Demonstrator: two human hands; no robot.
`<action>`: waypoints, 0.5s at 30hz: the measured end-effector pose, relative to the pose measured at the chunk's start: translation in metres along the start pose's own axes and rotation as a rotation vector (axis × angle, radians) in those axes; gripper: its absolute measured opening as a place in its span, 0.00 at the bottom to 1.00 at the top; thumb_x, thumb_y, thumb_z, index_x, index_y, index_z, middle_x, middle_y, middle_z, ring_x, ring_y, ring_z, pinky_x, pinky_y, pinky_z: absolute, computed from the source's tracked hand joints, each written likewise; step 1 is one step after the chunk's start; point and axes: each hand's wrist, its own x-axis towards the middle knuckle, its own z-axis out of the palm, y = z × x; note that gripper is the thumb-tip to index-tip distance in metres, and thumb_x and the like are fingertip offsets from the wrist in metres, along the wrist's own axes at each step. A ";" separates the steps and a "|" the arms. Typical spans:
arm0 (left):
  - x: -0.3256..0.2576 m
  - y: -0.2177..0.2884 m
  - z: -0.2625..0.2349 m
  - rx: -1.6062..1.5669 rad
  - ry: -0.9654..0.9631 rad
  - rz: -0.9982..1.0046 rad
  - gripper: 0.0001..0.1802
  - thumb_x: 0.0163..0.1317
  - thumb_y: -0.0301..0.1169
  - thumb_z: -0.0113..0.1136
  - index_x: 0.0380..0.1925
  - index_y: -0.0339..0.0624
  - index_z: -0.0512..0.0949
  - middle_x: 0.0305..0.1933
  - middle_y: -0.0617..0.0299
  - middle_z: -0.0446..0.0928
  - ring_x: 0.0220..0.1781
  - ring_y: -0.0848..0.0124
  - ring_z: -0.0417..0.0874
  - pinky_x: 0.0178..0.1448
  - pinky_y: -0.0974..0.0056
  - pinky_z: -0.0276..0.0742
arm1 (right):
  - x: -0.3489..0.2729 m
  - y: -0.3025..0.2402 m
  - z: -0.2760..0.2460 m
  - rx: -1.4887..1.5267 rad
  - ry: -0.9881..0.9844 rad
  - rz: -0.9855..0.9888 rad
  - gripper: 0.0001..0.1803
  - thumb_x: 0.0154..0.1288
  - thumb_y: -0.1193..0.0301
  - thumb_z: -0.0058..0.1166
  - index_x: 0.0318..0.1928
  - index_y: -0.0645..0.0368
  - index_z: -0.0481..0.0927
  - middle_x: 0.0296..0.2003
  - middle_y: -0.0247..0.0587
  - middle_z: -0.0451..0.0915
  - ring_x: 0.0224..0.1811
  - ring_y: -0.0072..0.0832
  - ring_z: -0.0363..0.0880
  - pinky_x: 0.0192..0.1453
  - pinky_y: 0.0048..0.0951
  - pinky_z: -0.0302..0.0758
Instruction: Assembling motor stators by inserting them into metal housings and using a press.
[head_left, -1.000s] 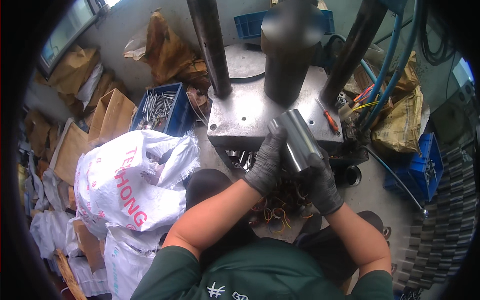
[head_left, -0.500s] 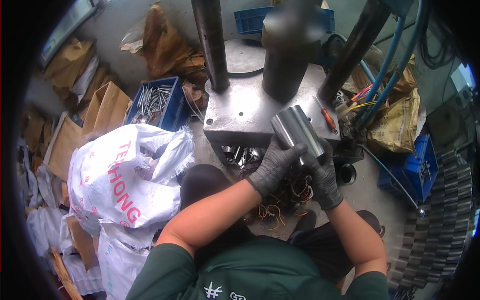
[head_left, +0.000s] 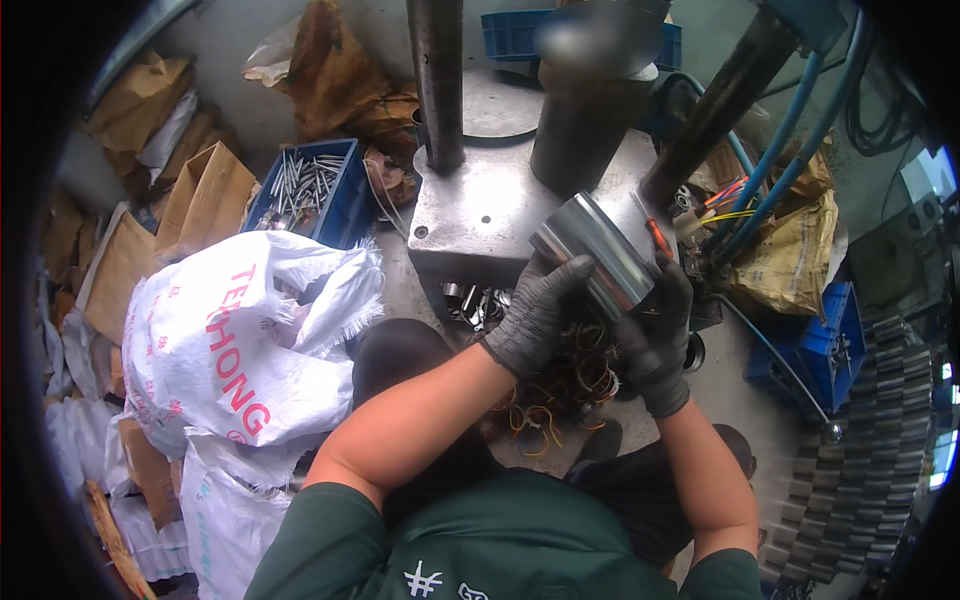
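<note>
Between my two gloved hands I hold a shiny metal cylinder (head_left: 597, 255), tilted, above the front edge of a steel press bed (head_left: 475, 205). My left hand (head_left: 540, 308) grips its left side, thumb laid on the surface. On its lower right side, my right hand (head_left: 655, 340) is closed around it, with some fingers hidden behind the metal. A screwdriver with an orange handle (head_left: 658, 238) lies on the press bed just beyond my right hand. Below the hands, a tangle of coloured wires (head_left: 575, 385) is partly covered by the gloves.
Dark steel columns (head_left: 437, 90) and a thick ram (head_left: 580, 130) rise from the bed. White woven sacks (head_left: 200, 330) and a blue bin of metal rods (head_left: 340, 190) stand left. At right are blue hoses (head_left: 800, 150), another blue bin (head_left: 835, 335) and stacked metal parts (head_left: 850, 450).
The cylinder has tipped further to the left and come slightly nearer. My left hand has shifted a little left, and my right hand has moved further up along the cylinder's right side.
</note>
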 end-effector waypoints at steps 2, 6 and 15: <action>0.001 -0.001 -0.001 -0.009 -0.033 0.003 0.39 0.67 0.48 0.69 0.70 0.41 0.66 0.60 0.53 0.79 0.63 0.62 0.82 0.68 0.56 0.80 | -0.002 0.005 0.000 1.018 0.144 0.762 0.44 0.65 0.51 0.68 0.75 0.53 0.65 0.70 0.49 0.69 0.72 0.44 0.72 0.65 0.48 0.81; 0.001 -0.007 0.000 -0.027 -0.115 0.057 0.40 0.69 0.49 0.65 0.73 0.40 0.64 0.61 0.52 0.78 0.64 0.62 0.82 0.67 0.57 0.80 | 0.012 -0.003 -0.022 1.396 -0.102 1.114 0.40 0.68 0.46 0.62 0.72 0.57 0.69 0.67 0.49 0.74 0.69 0.41 0.75 0.63 0.47 0.82; 0.005 -0.014 -0.003 0.208 -0.030 0.044 0.38 0.74 0.54 0.57 0.74 0.42 0.62 0.63 0.54 0.77 0.62 0.66 0.81 0.66 0.59 0.80 | -0.004 0.003 -0.005 0.955 0.003 0.884 0.39 0.66 0.58 0.67 0.72 0.57 0.67 0.64 0.48 0.74 0.63 0.37 0.78 0.61 0.40 0.82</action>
